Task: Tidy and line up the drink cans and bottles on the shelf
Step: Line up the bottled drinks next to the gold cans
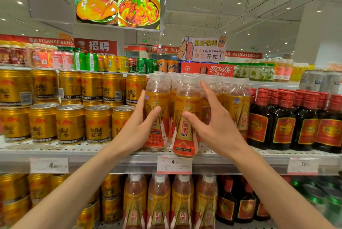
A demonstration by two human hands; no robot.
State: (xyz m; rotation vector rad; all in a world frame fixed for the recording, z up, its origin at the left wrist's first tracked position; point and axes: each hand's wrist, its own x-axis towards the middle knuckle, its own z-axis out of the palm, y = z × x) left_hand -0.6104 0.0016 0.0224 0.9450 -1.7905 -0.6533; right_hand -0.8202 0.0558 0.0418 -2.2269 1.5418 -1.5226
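Orange drink bottles with clear tops stand in a group at the middle of the white shelf [129, 162]. One bottle [187, 97] stands forward at the shelf's front edge. My right hand [216, 123] holds it, thumb on the label and fingers stretched up along its right side. My left hand [137, 127] grips the bottle to its left [157, 91], thumb across the front and fingers on its left side. Gold cans [70, 125] stacked two high fill the shelf on the left.
Dark bottles with red caps [281, 123] stand close on the right. A price tag [174, 164] hangs on the shelf edge. More orange bottles [159, 201] and gold cans fill the shelf below. Mixed cans [142, 64] and a cardboard sign [203, 49] sit on top.
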